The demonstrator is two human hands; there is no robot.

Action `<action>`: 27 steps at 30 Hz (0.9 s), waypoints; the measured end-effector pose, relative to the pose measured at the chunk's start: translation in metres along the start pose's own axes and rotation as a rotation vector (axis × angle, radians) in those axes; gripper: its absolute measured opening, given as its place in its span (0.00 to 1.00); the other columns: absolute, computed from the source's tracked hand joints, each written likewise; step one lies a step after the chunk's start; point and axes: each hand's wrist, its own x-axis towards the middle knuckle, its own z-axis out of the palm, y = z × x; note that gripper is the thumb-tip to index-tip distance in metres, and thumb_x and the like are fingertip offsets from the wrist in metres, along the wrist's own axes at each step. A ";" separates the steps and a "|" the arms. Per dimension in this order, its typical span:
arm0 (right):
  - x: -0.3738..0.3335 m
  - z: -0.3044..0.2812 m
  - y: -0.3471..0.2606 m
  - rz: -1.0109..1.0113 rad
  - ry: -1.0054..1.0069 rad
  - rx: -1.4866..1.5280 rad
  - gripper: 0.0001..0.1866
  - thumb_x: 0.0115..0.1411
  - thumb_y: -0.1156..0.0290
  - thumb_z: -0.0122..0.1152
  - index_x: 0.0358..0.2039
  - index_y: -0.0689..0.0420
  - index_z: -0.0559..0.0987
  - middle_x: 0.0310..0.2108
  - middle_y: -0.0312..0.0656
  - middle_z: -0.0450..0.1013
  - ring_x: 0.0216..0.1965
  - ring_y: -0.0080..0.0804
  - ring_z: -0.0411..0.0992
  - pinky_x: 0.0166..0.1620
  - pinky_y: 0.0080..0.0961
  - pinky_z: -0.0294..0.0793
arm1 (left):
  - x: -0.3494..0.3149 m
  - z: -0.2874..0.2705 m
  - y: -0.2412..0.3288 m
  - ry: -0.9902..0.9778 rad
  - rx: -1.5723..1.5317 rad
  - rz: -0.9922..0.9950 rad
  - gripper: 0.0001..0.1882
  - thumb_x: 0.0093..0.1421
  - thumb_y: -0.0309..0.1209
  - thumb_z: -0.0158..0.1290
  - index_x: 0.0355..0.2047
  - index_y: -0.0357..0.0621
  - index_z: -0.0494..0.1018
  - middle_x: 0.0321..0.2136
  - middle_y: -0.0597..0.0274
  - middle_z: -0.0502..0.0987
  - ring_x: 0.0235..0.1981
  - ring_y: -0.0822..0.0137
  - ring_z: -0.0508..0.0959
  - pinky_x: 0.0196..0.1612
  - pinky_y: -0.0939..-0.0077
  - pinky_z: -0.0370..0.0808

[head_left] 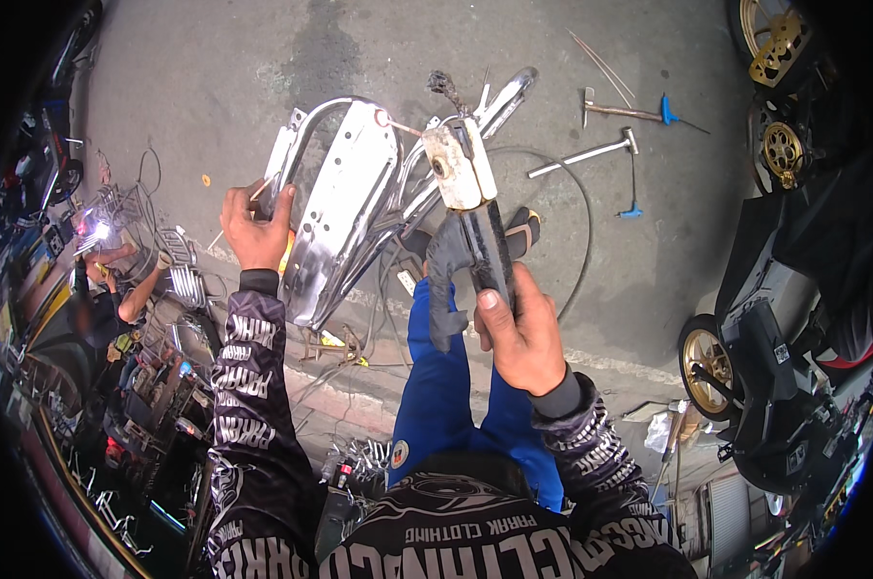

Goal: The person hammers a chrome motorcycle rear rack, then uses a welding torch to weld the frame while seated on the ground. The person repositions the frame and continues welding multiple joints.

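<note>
My right hand (521, 333) is closed around the black handle of a welding electrode holder (461, 169) with a worn, off-white head and dark tape hanging from it. From that head a short electrode (405, 127) points left, its reddish tip at the upper end of a shiny metal motorcycle frame piece (345, 164), a perforated plate bordered by bent tubing. At the frame's left edge, my left hand (256, 227) pinches a thin rod (262, 189). Whether its fingers also grip the frame I cannot tell.
A hammer (610, 108), a second hammer (581, 157) and blue-handled hex keys (668, 111) lie on the concrete at right. A cable (587, 227) curves across the ground. Motorcycles (745, 367) stand along the right. Another person (109, 299) works beside a bright welding arc at left.
</note>
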 end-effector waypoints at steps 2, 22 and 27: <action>0.000 0.000 0.000 0.000 -0.008 0.015 0.21 0.69 0.59 0.57 0.45 0.67 0.70 0.18 0.49 0.72 0.20 0.45 0.73 0.28 0.37 0.68 | 0.000 0.000 -0.001 0.001 -0.001 0.004 0.22 0.50 0.43 0.70 0.37 0.39 0.79 0.29 0.63 0.73 0.27 0.63 0.71 0.38 0.65 0.69; 0.002 0.001 -0.003 -0.002 -0.012 -0.024 0.19 0.69 0.60 0.57 0.44 0.67 0.71 0.21 0.51 0.72 0.23 0.51 0.74 0.33 0.37 0.70 | 0.000 -0.002 0.000 0.003 0.001 0.017 0.20 0.49 0.41 0.71 0.37 0.41 0.80 0.29 0.64 0.73 0.27 0.64 0.71 0.37 0.66 0.68; 0.000 -0.001 -0.004 0.021 -0.044 0.091 0.19 0.69 0.60 0.56 0.45 0.65 0.71 0.23 0.51 0.74 0.24 0.48 0.75 0.31 0.36 0.70 | 0.002 0.002 -0.001 0.056 -0.042 0.052 0.21 0.49 0.40 0.71 0.37 0.40 0.80 0.29 0.63 0.73 0.27 0.64 0.71 0.36 0.65 0.69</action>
